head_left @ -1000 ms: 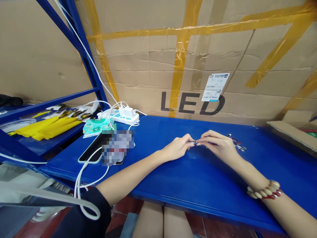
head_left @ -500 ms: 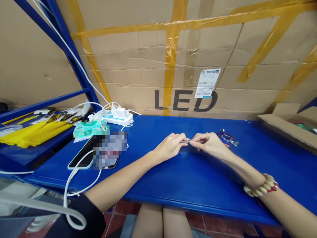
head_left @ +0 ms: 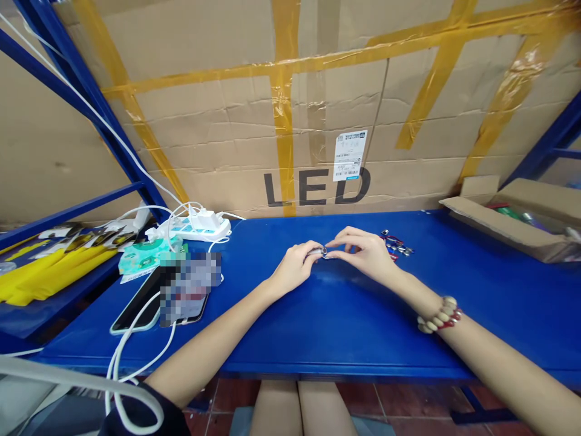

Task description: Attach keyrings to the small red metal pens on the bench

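Note:
Both my hands meet over the middle of the blue table (head_left: 345,327). My left hand (head_left: 296,268) pinches a small silvery metal part (head_left: 323,251) with thumb and fingers. My right hand (head_left: 363,253) pinches the same part from the other side, fingers curled. A bead bracelet (head_left: 439,313) is on my right wrist. Just beyond my right hand lies a small pile of metal parts with red and blue wires (head_left: 396,244).
Phones (head_left: 149,297) on white charging cables lie at the table's left, beside a green tissue pack (head_left: 145,257) and a white power strip (head_left: 197,227). An open cardboard box (head_left: 512,215) sits at far right. A taped cardboard wall marked LED (head_left: 313,188) stands behind. Yellow items (head_left: 49,272) fill the left shelf.
The view has swung right, showing more of the box. My hands stay joined on the small part and have moved slightly nearer the wire pile.

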The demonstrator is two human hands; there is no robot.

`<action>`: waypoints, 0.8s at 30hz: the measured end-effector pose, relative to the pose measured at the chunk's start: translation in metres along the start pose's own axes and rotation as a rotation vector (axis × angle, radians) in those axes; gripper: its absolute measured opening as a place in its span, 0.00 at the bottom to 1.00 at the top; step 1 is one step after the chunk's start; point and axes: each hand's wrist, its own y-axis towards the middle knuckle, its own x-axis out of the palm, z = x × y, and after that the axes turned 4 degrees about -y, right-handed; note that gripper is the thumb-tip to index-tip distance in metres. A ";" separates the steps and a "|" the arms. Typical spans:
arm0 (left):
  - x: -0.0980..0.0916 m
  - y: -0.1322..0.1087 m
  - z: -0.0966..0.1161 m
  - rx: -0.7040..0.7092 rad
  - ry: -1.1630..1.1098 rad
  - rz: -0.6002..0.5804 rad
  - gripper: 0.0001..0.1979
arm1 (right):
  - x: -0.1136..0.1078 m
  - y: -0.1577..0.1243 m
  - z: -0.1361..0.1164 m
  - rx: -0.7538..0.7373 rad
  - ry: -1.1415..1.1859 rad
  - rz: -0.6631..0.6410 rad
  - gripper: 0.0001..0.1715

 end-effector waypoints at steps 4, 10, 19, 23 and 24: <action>-0.002 -0.002 0.004 -0.043 -0.113 -0.063 0.08 | -0.004 -0.003 0.002 -0.190 -0.154 0.014 0.13; -0.001 -0.007 0.007 -0.092 -0.225 -0.122 0.04 | -0.003 -0.005 0.001 -0.189 -0.119 -0.028 0.14; -0.005 -0.008 0.007 0.045 0.081 -0.077 0.04 | 0.006 -0.003 -0.008 0.397 0.286 -0.237 0.16; -0.008 -0.007 0.007 0.096 0.137 -0.047 0.07 | 0.005 -0.002 -0.012 0.625 0.482 -0.336 0.25; -0.008 -0.006 0.007 0.105 0.139 -0.047 0.08 | 0.005 -0.002 -0.013 0.646 0.499 -0.341 0.26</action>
